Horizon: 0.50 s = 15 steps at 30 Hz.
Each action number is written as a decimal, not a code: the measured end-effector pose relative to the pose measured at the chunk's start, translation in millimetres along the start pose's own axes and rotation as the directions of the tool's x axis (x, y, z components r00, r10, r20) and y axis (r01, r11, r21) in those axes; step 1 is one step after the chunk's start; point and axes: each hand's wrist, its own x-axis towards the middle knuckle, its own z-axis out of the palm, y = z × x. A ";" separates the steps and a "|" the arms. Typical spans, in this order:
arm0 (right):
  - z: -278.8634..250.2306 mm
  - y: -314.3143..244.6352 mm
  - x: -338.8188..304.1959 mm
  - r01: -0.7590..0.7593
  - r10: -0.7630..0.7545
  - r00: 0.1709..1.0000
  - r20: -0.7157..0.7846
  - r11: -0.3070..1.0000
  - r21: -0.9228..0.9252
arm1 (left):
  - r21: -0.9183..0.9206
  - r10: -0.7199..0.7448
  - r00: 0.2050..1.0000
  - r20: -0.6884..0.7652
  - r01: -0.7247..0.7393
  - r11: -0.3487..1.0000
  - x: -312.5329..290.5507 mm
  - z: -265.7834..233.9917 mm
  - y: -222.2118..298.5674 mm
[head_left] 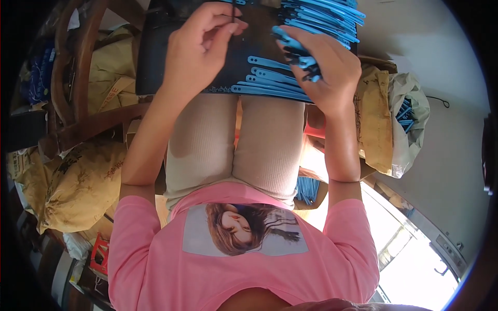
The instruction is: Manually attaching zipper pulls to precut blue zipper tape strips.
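Glaring daylight blows out the framed opening (415,267) at near right, while the black tabletop (254,39) looks dim. Fisheye distortion curves the wooden chair (85,52) at far left; the corners fade to black.

The person's left forearm (155,137) reaches forward and inward, the left hand (199,47) closed in a fingertip pinch. The right forearm (341,140) extends nearly straight ahead, the right hand (332,67) curled in a grip, though its lower fingers seem mostly hidden.

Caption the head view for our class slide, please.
Left hand pinches a thin dark piece; right hand grips blue-and-black pieces over a dark table holding blue strips.
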 end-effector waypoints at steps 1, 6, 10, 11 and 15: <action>1.0 1.4 -1.5 -0.010 0.010 0.999 -0.047 1.000 -0.001 | -0.079 0.134 0.991 -0.002 -0.133 0.988 2.3 4.9 -9.5; 9.8 4.3 -5.2 -0.085 0.081 0.995 -0.058 0.994 -0.066 | -0.016 0.070 0.997 0.021 -0.069 0.997 3.8 14.9 -0.7; 23.4 5.9 3.1 -0.108 0.101 0.985 -0.140 0.993 -0.045 | 0.029 0.174 0.984 -0.043 -0.173 0.985 5.3 19.0 -4.5; 26.0 5.6 5.1 -0.110 0.102 0.978 -0.184 0.993 -0.031 | 0.031 0.174 0.984 -0.044 -0.173 0.984 5.7 19.8 -4.3; 34.5 5.9 7.4 -0.111 0.103 0.975 -0.199 0.993 -0.031 | 0.101 0.196 0.971 -0.136 -0.183 0.978 5.9 22.7 -0.3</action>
